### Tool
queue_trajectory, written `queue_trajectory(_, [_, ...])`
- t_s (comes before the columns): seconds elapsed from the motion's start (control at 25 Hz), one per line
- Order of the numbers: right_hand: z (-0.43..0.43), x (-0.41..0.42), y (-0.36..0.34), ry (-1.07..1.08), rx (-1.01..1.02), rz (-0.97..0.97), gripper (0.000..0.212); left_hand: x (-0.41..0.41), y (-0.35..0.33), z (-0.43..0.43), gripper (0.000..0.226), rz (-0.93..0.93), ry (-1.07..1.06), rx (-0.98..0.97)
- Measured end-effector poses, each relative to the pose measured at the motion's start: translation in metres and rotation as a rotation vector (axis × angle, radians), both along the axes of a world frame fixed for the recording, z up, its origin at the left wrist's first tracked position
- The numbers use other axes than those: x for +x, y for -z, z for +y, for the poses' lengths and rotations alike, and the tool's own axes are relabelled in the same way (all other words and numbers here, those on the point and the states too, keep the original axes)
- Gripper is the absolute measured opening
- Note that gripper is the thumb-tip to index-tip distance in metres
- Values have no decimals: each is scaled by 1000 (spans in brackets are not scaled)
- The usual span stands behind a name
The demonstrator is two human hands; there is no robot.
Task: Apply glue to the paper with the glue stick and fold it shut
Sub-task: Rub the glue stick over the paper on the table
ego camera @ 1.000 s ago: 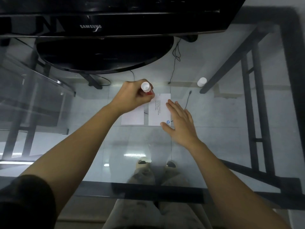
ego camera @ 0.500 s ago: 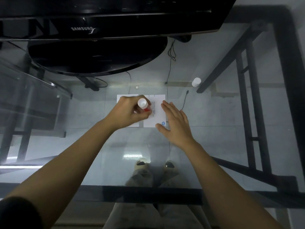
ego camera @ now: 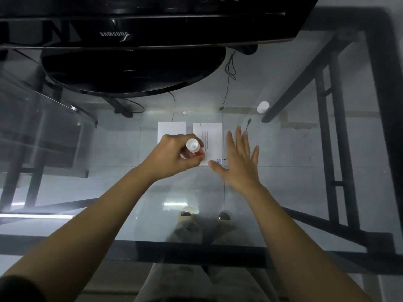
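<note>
White paper (ego camera: 209, 136) lies open on the glass worktop (ego camera: 283, 171), its middle hidden by the left hand (ego camera: 172, 158), grip closed around the glue stick (ego camera: 194, 148); right hand (ego camera: 237, 162) open, seemingly pressing the paper's edge.

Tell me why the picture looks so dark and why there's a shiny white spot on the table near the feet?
Head view: the room is dim, so the left hand gripping the glue stick and the open right hand look shadowy; the bright patch on the glass table is glare from a light; the monitor and table frame bend from the wide lens; the paper print is too blurry to read.
</note>
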State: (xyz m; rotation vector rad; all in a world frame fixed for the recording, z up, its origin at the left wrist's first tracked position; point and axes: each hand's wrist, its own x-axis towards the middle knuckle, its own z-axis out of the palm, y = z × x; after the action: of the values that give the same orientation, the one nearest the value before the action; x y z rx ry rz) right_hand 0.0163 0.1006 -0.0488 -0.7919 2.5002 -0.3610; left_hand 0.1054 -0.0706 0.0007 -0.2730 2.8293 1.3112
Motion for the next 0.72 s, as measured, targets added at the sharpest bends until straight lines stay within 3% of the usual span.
queue_trajectory(0.12, [0,0,-1,-12,-14,-18,92,-15,2,-8,17,-19,42,-33])
queue_trajectory(0.4, [3,0,1,13,-76,-43,91,-55,5,-30,20,-4,-145,-111])
queue_trajectory(0.6, [4,0,4,-3,-59,-15,92,-16,0,-2,18,25,-8,28])
queue_trajectory(0.72, [4,0,4,-10,-50,-18,92,-21,-1,-2,18,-27,132,-20])
